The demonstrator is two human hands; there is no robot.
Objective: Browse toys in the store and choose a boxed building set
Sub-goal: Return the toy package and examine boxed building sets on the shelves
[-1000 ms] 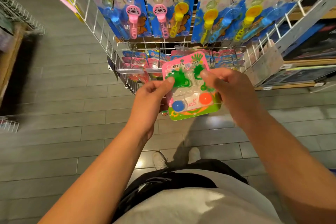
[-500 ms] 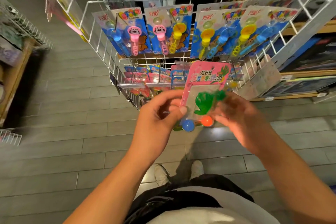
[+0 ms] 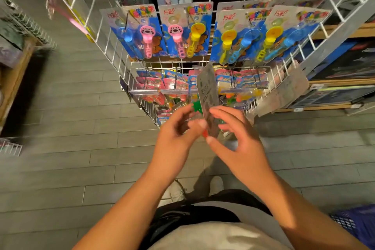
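Since earlier frames blister-card toy (image 3: 207,95) turned: pink printed front gone from view, grey back now faces camera, card near edge-on. Left hand (image 3: 178,138) left of card, fingers curled, tips at card's lower left edge, pinching it. Card upright, centre, just near of wire display rack (image 3: 113,50). Right hand (image 3: 241,146) right of card, thumb and fingers pinching lower part. Bubble-wand packs (image 3: 186,32) hang far on rack. No boxed building set identifiable; blurred shelf stock far right.
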